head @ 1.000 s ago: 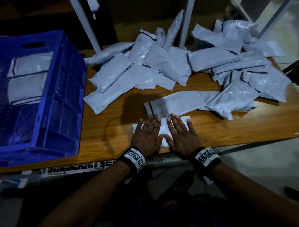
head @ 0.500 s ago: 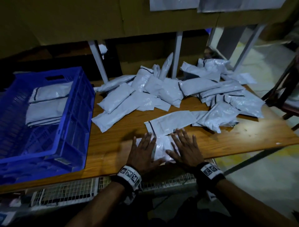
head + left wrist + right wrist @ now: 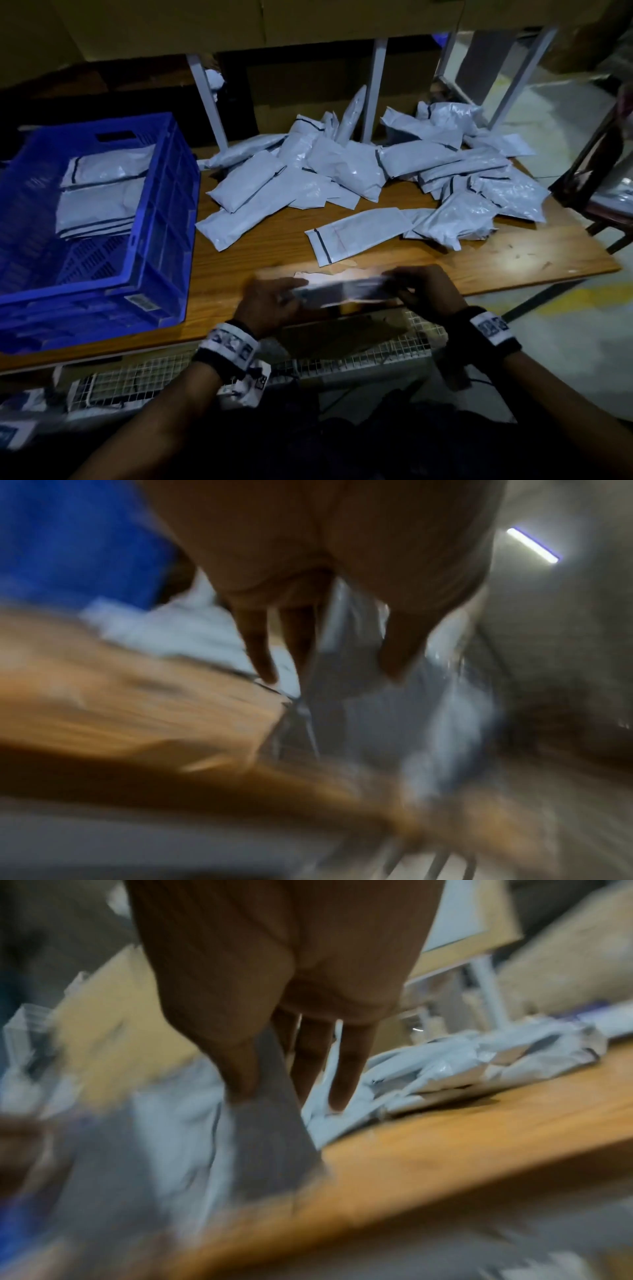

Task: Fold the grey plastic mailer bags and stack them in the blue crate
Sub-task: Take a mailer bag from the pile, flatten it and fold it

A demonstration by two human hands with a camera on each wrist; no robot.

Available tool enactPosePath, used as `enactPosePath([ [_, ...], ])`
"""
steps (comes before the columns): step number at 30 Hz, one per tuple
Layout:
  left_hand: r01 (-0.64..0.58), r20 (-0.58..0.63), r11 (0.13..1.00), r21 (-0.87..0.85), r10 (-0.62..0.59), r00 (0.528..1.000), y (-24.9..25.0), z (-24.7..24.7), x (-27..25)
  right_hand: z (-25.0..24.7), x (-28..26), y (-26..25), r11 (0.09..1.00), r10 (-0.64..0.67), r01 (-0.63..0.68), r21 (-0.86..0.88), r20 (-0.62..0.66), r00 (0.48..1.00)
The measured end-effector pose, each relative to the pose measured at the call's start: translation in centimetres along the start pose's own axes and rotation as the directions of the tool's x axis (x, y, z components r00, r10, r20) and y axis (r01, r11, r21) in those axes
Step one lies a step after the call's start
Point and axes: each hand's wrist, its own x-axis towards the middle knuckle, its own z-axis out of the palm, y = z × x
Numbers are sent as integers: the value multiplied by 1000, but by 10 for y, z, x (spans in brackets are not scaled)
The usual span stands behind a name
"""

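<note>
Folded mailer now off the surface, where half a second ago both hands lay flat pressing it down; left hand and right hand each hold one end, fingers and thumb clamped across the plastic, the strip spanning the gap between them, motion-blurred. Reading: fold done, this one ready to carry to the blue crate, which sits well beyond the left-hand fingers with two folded stacks inside. Just ahead of the fingertips, one flat mailer with a dark seal stripe, likely next. Further ahead, a loose heap of unfolded mailers running to the right. Crate's near wall stands up along the route; the mailer would have to clear it. White frame legs behind the heap
</note>
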Motion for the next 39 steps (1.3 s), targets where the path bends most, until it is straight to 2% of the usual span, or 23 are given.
enactPosePath([
  [1,75,-5,994,-84,-76,997,3,-7,8,-7,9,-2,994,57,-59,97,24,998],
  [3,204,63,963,-174,-196,979,7,-17,27,-14,27,-3,936,207,-229,266,107,972],
  [5,335,97,925,-181,-322,942,3,-16,45,-8,41,6,871,326,-366,329,170,930],
  [9,512,51,859,-22,-511,858,-21,3,67,18,59,30,874,433,-451,178,134,891],
  [13,536,-58,835,121,-533,844,-22,17,75,34,68,42,863,498,-504,39,103,861],
  [16,510,-167,843,169,-486,858,-15,28,63,37,65,37,880,452,-445,-163,3,892],
  [19,478,-263,816,326,-407,875,0,41,43,44,57,20,901,242,-285,-327,-168,956],
  [21,369,-297,811,454,-253,921,10,47,42,55,56,7,906,144,-183,-381,-130,981],
  [23,183,-240,837,515,-65,969,11,52,55,70,57,0,907,112,-110,-408,-17,994],
  [24,119,-183,837,534,-23,983,10,55,64,78,56,-2,903,118,-91,-420,38,992],
  [26,50,-4,798,601,-60,998,9,63,78,91,52,1,880,144,-70,-470,122,982],
  [28,-22,186,747,664,-136,973,9,76,80,99,46,5,852,176,-75,-519,149,973],
  [29,-48,241,737,674,-159,957,6,81,78,101,43,8,842,185,-80,-534,146,972],
  [31,-70,273,720,690,-170,947,1,87,73,104,39,13,833,181,-78,-548,135,974],
  [35,-54,260,702,710,-191,947,0,91,71,104,39,11,828,156,-65,-557,119,981],
  [39,-57,262,697,715,-192,946,1,92,72,99,38,5,815,38,36,-578,115,993],
])
